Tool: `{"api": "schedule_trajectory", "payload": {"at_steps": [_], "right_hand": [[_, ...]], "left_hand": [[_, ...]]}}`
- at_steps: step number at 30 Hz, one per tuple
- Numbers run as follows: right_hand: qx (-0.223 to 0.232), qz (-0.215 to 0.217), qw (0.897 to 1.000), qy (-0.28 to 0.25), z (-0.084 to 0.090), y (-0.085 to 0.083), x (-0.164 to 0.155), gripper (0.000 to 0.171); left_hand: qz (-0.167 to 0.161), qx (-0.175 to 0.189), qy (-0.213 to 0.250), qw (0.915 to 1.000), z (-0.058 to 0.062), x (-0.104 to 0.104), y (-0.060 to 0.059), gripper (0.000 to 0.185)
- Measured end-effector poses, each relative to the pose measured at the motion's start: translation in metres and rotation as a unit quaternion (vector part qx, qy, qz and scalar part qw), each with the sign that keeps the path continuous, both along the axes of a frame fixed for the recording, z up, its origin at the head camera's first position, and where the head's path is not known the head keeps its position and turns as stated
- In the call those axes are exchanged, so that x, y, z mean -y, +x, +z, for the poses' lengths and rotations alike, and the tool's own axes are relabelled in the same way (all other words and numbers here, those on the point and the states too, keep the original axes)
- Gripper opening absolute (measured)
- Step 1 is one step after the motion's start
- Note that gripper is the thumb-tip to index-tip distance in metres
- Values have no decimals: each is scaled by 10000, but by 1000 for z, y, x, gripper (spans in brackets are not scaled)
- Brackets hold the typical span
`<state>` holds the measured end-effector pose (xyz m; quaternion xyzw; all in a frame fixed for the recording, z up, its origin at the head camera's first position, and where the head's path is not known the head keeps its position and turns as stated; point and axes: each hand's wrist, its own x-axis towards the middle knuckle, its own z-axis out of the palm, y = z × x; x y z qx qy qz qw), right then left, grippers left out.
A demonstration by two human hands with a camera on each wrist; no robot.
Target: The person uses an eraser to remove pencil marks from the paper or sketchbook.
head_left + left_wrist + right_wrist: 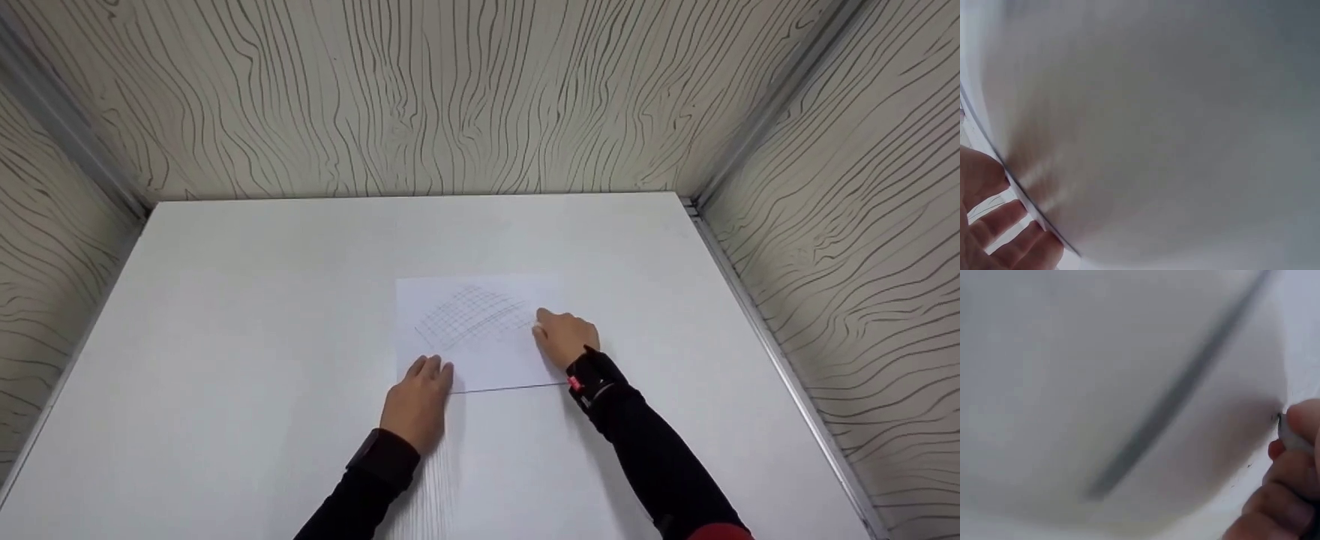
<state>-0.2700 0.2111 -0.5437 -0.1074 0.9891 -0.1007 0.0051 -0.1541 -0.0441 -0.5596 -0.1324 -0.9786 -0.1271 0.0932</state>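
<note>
A white sheet of paper (495, 371) lies on the white table, bearing a pencil grid drawing (472, 311) whose lines are fainter at its lower right. My left hand (416, 409) rests on the sheet's lower left edge, fingers spread over the border; the left wrist view shows these fingers (1016, 244) along the paper's edge. At the right side of the drawing, my right hand (568, 337) pinches a small whitish-grey eraser (1293, 437) between thumb and curled fingers. The eraser's dark tip is at the paper, and most of its body is hidden in the hand.
The white table (262, 300) extends around the sheet on all sides. Wood-grain patterned panels (450, 97) stand behind and at both sides, with grey metal posts (772, 112) at the corners. Tiny dark crumbs (1249, 466) lie on the paper beside the right fingers.
</note>
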Motion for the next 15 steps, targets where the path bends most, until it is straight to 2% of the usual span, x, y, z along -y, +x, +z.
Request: {"api": "schedule_trajectory", "payload": {"at_steps": [4, 7, 11, 15], "right_hand": [[-132, -449, 9989, -92, -1, -2, -11, 25], [-94, -556, 9982, -220, -3, -6, -19, 27], [-208, -575, 9978, -238, -3, -6, -19, 25], [106, -183, 9996, -173, 4, 2, 4, 24]], "left_hand": [[20, -80, 52, 10000, 0, 0, -1, 39], [11, -67, 93, 9999, -1, -2, 1, 39], [7, -13, 80, 10000, -4, -3, 3, 38], [61, 21, 42, 10000, -4, -1, 3, 38]]}}
